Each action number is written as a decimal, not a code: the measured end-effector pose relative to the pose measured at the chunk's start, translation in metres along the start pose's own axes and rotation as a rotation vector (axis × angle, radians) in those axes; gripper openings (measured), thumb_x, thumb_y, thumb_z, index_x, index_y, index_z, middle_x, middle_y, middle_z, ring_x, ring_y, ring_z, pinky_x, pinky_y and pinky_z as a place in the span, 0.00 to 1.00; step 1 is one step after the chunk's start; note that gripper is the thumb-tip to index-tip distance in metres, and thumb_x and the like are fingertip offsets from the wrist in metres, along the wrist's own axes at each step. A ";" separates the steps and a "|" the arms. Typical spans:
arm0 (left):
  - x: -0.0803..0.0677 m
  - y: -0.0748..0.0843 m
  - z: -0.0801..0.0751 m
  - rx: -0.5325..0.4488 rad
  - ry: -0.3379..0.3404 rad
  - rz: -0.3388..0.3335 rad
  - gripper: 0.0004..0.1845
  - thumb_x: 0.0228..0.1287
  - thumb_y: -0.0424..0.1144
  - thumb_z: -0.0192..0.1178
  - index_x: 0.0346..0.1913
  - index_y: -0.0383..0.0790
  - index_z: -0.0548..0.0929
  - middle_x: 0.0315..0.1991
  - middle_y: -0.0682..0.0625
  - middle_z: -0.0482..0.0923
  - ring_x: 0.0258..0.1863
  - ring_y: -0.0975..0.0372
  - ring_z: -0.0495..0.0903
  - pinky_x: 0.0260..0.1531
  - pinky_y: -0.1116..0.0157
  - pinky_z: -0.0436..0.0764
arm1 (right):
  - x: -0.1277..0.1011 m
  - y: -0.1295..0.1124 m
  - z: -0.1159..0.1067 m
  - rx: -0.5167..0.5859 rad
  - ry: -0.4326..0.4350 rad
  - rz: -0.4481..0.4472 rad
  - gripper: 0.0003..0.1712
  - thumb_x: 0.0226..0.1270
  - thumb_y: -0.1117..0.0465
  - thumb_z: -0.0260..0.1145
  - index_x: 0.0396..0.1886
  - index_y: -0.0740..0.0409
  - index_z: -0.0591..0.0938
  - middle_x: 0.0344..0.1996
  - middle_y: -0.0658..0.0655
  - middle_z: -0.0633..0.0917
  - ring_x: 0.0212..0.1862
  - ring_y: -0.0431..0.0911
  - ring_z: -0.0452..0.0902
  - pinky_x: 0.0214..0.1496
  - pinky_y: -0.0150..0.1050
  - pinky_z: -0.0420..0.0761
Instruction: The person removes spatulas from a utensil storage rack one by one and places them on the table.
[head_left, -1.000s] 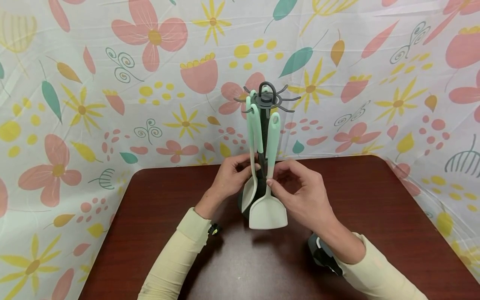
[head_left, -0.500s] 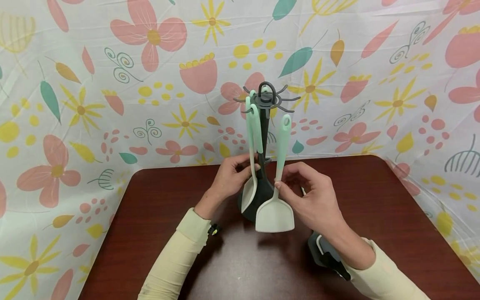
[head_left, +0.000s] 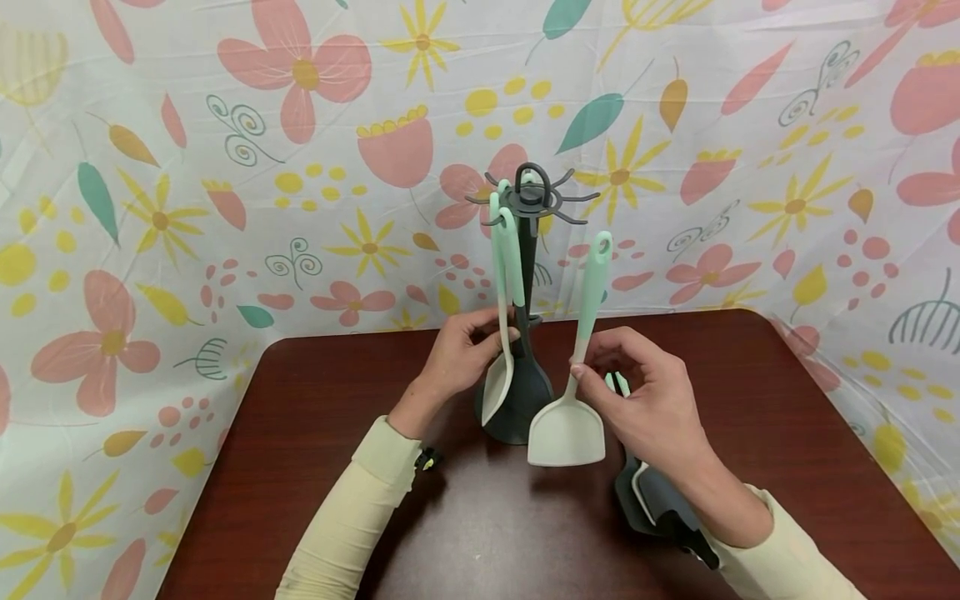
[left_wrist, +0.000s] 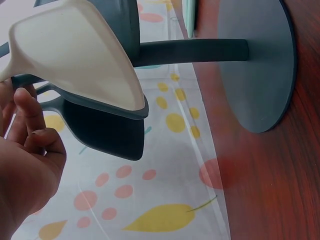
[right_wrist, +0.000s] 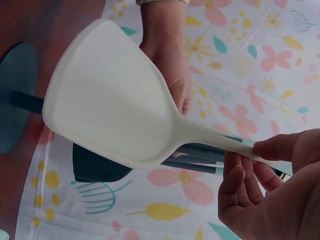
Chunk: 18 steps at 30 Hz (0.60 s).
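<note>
A dark utensil stand (head_left: 529, 267) with hooks around its top stands on the table. Mint-handled utensils hang on its left side, among them a white turner (head_left: 498, 387) and a dark turner (left_wrist: 107, 130). My left hand (head_left: 461, 354) grips hanging utensils by their necks, close to the pole; its fingertips are partly hidden. To the right of the stand, my right hand (head_left: 648, 396) pinches a second white turner (head_left: 567, 433) at the neck. That turner is off the hooks, blade down, with its holed mint handle (head_left: 594, 283) leaning slightly right.
Dark utensils (head_left: 633, 500) with mint handle ends lie on the table under my right forearm, partly covered. The stand's round base (left_wrist: 260, 90) rests on the brown table (head_left: 480, 525). A flowered cloth (head_left: 300, 167) hangs behind the table.
My right hand has carried its white turner rightward and slightly down, away from the stand, uncovering the dark blade behind. My left hand keeps its place.
</note>
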<state>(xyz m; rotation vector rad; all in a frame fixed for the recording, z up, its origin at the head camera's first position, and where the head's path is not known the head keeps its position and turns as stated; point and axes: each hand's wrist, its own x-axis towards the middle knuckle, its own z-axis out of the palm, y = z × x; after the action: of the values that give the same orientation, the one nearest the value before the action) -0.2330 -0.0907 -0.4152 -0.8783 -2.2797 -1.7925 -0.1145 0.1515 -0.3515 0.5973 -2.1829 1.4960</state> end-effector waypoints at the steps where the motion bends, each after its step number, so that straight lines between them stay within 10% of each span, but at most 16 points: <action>1: 0.000 0.000 0.000 0.000 0.001 0.001 0.14 0.75 0.39 0.69 0.60 0.43 0.90 0.45 0.52 0.92 0.37 0.61 0.87 0.32 0.64 0.82 | 0.000 0.000 -0.001 0.002 0.001 0.001 0.15 0.65 0.75 0.75 0.44 0.53 0.87 0.35 0.52 0.89 0.37 0.42 0.85 0.37 0.30 0.79; 18: 0.000 -0.001 0.000 -0.006 -0.005 0.013 0.14 0.75 0.40 0.69 0.59 0.45 0.90 0.45 0.53 0.92 0.35 0.61 0.87 0.32 0.63 0.82 | -0.010 0.007 -0.024 -0.085 0.046 0.104 0.13 0.66 0.72 0.76 0.44 0.53 0.88 0.36 0.53 0.88 0.35 0.42 0.85 0.37 0.27 0.82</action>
<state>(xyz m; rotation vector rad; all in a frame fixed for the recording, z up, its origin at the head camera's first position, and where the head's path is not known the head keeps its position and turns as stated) -0.2335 -0.0906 -0.4155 -0.8975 -2.2673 -1.7940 -0.1073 0.1770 -0.3545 0.4236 -2.2598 1.4453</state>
